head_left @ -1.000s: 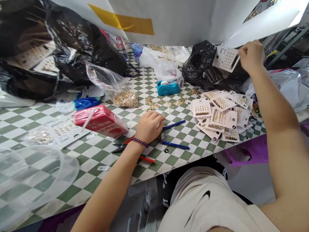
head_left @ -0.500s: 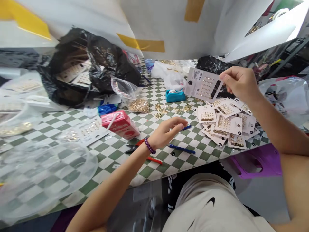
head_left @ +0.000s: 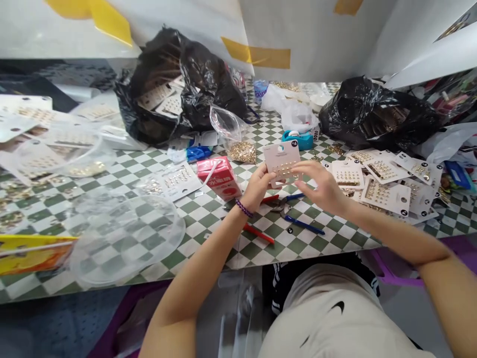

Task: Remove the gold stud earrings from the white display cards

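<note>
Your left hand had its grip clamped on the lower edge of the light, stiff card of gold studs, held above the checkered table, while your right hand stayed open just beside it, best taken by its bare edges.

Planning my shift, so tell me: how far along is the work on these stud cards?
Done-looking: a spread of filled cards lies right of the hands. In hand: one card, held by the left hand, with the right hand at its edge. Left: a zip bag of loose gold pieces and a black bag with more cards inside. Whether the spread is finished, I cannot tell.
</note>
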A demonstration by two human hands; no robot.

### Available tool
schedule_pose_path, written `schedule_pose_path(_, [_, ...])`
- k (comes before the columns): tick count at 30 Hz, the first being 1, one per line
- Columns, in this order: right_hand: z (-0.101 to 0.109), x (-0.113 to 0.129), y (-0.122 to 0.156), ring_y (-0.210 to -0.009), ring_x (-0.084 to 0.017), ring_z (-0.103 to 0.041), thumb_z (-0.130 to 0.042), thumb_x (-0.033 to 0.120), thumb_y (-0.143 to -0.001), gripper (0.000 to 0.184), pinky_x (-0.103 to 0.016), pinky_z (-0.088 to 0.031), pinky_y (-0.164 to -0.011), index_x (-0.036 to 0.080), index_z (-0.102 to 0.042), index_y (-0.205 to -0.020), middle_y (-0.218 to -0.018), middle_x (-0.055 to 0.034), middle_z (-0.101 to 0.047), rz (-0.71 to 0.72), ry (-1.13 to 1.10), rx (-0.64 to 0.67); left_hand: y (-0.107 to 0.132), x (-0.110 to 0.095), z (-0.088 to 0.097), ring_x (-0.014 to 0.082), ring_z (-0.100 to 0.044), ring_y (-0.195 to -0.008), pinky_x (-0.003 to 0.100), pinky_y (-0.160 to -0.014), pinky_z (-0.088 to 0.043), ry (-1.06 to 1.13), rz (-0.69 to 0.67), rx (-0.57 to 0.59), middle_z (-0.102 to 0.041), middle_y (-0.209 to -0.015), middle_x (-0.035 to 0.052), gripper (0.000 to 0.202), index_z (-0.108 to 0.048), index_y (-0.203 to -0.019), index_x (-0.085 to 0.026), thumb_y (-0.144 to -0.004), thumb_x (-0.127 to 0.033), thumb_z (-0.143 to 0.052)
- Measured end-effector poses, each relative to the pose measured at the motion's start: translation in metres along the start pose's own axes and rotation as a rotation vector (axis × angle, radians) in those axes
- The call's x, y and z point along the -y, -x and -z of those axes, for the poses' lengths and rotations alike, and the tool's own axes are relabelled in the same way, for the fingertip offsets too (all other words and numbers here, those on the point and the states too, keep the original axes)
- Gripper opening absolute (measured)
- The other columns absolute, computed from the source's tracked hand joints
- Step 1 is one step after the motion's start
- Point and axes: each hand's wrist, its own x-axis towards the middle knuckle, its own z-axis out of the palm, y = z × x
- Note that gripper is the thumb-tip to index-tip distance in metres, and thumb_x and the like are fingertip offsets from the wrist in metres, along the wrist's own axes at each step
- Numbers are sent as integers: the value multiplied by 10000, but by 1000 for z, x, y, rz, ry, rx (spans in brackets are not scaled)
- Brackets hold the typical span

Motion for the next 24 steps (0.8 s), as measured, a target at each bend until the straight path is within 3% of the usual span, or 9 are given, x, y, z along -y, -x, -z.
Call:
schedule_pose_path(2, [-4, -1, 13, -1146, -211, -533, -552, 333, -837, 300, -407, -495, -934, 280, -555, -1133, -1197, -64, -561, -289, -211, -227, -1, 3, 4, 156, -632, -720, 325, -639, -571, -21, -4, 5, -611, -1048, 72, 362, -487, -1077, -191, -725, -274, -482])
schedule_pose_path(3, [-8, -3, 18, -1129, -210, -543, -566, 347, -819, 341, -395, -511, -914, 267, -536, -1149, -1193, -73, -557, -419, -329, -280, -1, 4, 4, 161, -631, -711, 336, -639, -573, -32, -3, 33, -609, -1040, 73, 373, -482, -1089, -195, -726, -280, -474])
schedule_pose_path(5, [-16, -7, 26, -1037, -206, -584, -583, 392, -790, 389, -371, -549, -833, 232, -525, -1141, -1158, -86, -574, -607, -578, -267, 0, 6, 2, 167, -627, -712, 345, -640, -577, -12, 23, 98, -608, -1026, 74, 388, -478, -1097, -197, -721, -293, -490])
schedule_pose_path(7, [-26, -10, 30, -890, -182, -605, -601, 437, -768, 408, -328, -571, -686, 201, -539, -1095, -1099, -87, -598, -704, -755, -194, 2, 8, -3, 169, -619, -731, 330, -627, -579, 47, 53, 136, -605, -1021, 78, 397, -481, -1086, -193, -703, -292, -520])
schedule_pose_path(10, [-34, -12, 33, -762, -137, -573, -644, 464, -748, 420, -270, -557, -572, 186, -555, -1050, -1014, -66, -611, -706, -828, -182, 5, 10, -9, 160, -604, -735, 300, -593, -576, 108, 71, 123, -589, -985, 69, 355, -490, -1026, -174, -689, -268, -548])
schedule_pose_path(14, [-34, -9, 36, -830, -148, -583, -694, 414, -716, 446, -253, -561, -584, 195, -547, -1076, -1022, -56, -618, -644, -840, -178, 8, 9, -12, 129, -587, -682, 276, -578, -578, 147, 93, 81, -576, -931, 47, 304, -495, -983, -158, -696, -238, -555])
schedule_pose_path(24, [-34, -16, 38, -734, -137, -554, -702, 321, -663, 431, -232, -504, -488, 170, -519, -1022, -908, -55, -608, -621, -759, -176, 14, 10, -13, 154, -662, -731, 237, -574, -577, 80, 135, 164, -587, -1159, 83, 417, -440, -1076, -179, -725, -325, -609])
